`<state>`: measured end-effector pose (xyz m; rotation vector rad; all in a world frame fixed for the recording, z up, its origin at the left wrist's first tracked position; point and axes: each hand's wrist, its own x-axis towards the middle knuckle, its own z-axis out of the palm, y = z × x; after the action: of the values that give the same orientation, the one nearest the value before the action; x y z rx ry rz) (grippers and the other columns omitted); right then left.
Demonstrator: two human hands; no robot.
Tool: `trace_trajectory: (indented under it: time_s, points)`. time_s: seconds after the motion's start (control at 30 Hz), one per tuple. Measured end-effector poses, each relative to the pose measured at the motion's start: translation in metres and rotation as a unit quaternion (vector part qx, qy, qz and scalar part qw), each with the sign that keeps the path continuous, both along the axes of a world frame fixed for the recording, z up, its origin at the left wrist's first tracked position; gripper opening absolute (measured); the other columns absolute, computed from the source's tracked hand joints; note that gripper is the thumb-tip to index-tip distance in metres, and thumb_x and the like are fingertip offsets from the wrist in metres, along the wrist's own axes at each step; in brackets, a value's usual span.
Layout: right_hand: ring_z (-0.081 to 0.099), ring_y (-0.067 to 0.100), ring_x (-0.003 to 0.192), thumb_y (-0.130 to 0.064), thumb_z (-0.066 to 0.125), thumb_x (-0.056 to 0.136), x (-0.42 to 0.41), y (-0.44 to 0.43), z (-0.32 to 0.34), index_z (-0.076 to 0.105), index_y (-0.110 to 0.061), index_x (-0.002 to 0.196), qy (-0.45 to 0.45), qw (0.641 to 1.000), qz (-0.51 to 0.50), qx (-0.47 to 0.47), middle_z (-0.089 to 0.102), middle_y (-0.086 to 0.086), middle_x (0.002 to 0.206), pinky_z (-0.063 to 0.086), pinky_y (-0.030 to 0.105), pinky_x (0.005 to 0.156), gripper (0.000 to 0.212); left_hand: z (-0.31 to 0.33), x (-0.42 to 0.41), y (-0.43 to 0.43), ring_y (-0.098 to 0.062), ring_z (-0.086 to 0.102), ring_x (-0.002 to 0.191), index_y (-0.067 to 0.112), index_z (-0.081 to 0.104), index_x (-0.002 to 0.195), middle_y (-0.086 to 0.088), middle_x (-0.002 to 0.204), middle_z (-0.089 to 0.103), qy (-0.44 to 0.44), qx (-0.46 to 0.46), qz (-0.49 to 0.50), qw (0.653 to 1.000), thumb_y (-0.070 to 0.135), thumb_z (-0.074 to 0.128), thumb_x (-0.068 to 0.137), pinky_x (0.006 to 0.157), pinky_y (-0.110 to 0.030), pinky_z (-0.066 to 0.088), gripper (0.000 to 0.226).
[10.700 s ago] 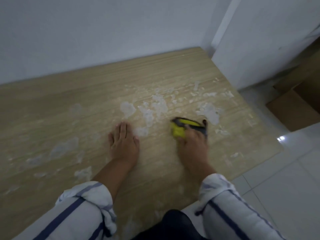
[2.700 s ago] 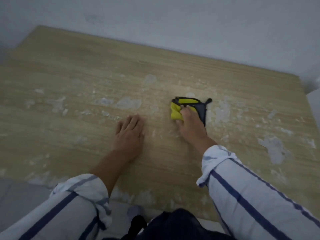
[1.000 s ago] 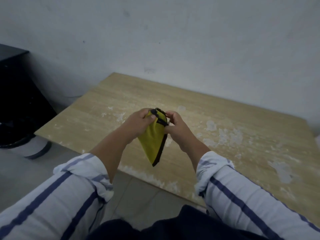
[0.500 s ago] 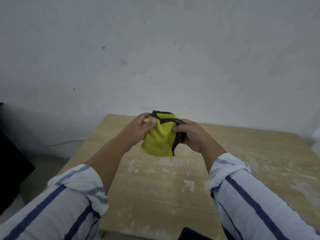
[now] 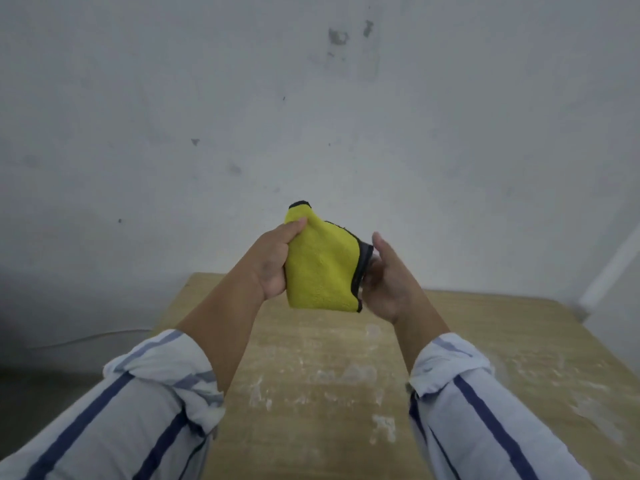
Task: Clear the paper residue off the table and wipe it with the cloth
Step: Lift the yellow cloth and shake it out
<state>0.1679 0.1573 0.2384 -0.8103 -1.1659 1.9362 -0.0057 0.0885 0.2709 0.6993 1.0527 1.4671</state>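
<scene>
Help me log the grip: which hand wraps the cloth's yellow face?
The left hand: its thumb and fingers curl round the cloth's yellow side. The right hand sits at the black edge, thumb upright and clear of it.

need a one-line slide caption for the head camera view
Left hand grips a yellow cloth, right hand at its black edge, above a wooden table flecked with white paper residue.

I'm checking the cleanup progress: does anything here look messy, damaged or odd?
Yes. White paper residue lies in flaky patches across the wooden table, so it looks unclean. The yellow cloth is off the table, gripped by the left hand with the right hand at its dark edge. The wall behind has chipped, scuffed spots.
</scene>
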Motion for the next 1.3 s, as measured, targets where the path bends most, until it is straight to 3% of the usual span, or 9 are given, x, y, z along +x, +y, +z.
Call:
trace_trajectory:
  time_s: [0.1,0.2,0.27,0.37,0.43,0.57,0.83,1.17,1.3]
  points:
    - [0.061,0.021,0.095,-0.069,0.043,0.074,-0.002,-0.002,-0.023,0.061,-0.024,0.117,-0.021,0.996,0.077,-0.026,0.066,0.003,0.113,0.043,0.037,0.082,0.065,0.001,0.002,0.006,-0.028,0.063,0.103,0.008,0.057,0.120,-0.013,0.115,0.065,-0.011,-0.010,0.011,1.000,0.037,0.055,0.092,0.079,-0.042,0.051,0.041]
    - [0.057,0.025,0.116,-0.070,0.053,0.071,-0.007,0.002,-0.023,0.053,-0.023,0.129,0.025,0.992,0.123,-0.011,0.059,0.003,0.129,0.043,0.044,0.095,0.074,-0.003,-0.001,0.008,-0.028,0.062,0.104,0.009,0.055,0.122,-0.012,0.117,0.064,0.017,-0.035,0.025,0.999,0.037,0.052,0.094,0.084,-0.044,0.051,0.040]
    - [0.055,0.028,0.119,-0.054,0.064,0.076,-0.014,0.004,-0.014,0.051,-0.019,0.132,0.022,0.993,0.113,0.002,0.057,0.006,0.132,0.043,0.050,0.098,0.067,-0.010,-0.007,0.009,-0.030,0.061,0.106,0.010,0.052,0.126,-0.012,0.119,0.062,0.033,-0.054,0.046,0.997,0.036,0.050,0.096,0.091,-0.049,0.048,0.040]
    - [0.061,0.031,0.103,-0.009,0.060,0.087,-0.029,0.013,-0.011,0.059,-0.013,0.111,-0.029,0.997,0.066,0.019,0.063,0.012,0.116,0.051,0.049,0.087,0.025,-0.023,-0.021,0.007,-0.030,0.060,0.105,0.016,0.049,0.129,-0.011,0.120,0.060,0.047,-0.085,0.080,0.992,0.036,0.047,0.097,0.090,-0.050,0.049,0.038]
    - [0.061,0.033,0.099,-0.001,0.060,0.085,-0.044,0.017,-0.011,0.060,-0.013,0.102,-0.055,0.998,0.015,0.021,0.064,0.012,0.108,0.051,0.050,0.086,0.020,-0.030,-0.031,0.004,-0.027,0.062,0.103,0.020,0.050,0.126,-0.007,0.117,0.061,0.042,-0.100,0.085,0.990,0.038,0.046,0.097,0.087,-0.049,0.051,0.034]
    - [0.062,0.034,0.098,-0.007,0.065,0.082,-0.087,0.024,-0.020,0.062,-0.019,0.095,-0.095,0.993,-0.057,0.031,0.064,0.013,0.109,0.051,0.053,0.088,0.019,-0.040,-0.064,-0.003,-0.026,0.063,0.100,0.025,0.054,0.122,-0.005,0.116,0.062,0.047,-0.093,0.050,0.993,0.029,0.052,0.095,0.076,-0.043,0.055,0.027]
    - [0.060,0.028,0.101,-0.016,0.064,0.085,-0.191,0.041,-0.062,0.058,-0.018,0.114,-0.191,0.977,-0.065,0.069,0.061,0.007,0.111,0.052,0.048,0.089,0.030,-0.074,-0.166,0.011,-0.027,0.060,0.100,0.035,0.042,0.138,-0.004,0.123,0.059,0.124,-0.156,0.006,0.980,0.003,0.053,0.091,0.066,-0.036,0.053,0.058]
    - [0.058,0.031,0.099,-0.010,0.060,0.083,-0.303,0.077,-0.163,0.058,-0.020,0.108,-0.346,0.938,0.010,0.017,0.062,0.010,0.111,0.049,0.052,0.090,0.027,-0.181,-0.278,0.055,-0.029,0.059,0.101,0.033,0.040,0.139,-0.006,0.121,0.058,0.171,-0.278,-0.010,0.945,0.004,0.045,0.094,0.076,-0.044,0.055,0.053]
    - [0.058,0.028,0.091,-0.012,0.057,0.085,-0.320,0.086,-0.184,0.055,-0.020,0.103,-0.391,0.920,-0.004,0.032,0.061,0.009,0.102,0.049,0.042,0.078,0.020,-0.220,-0.295,0.070,-0.029,0.059,0.102,0.036,0.037,0.140,-0.005,0.123,0.057,0.170,-0.290,-0.016,0.942,0.005,0.045,0.093,0.080,-0.046,0.055,0.057]
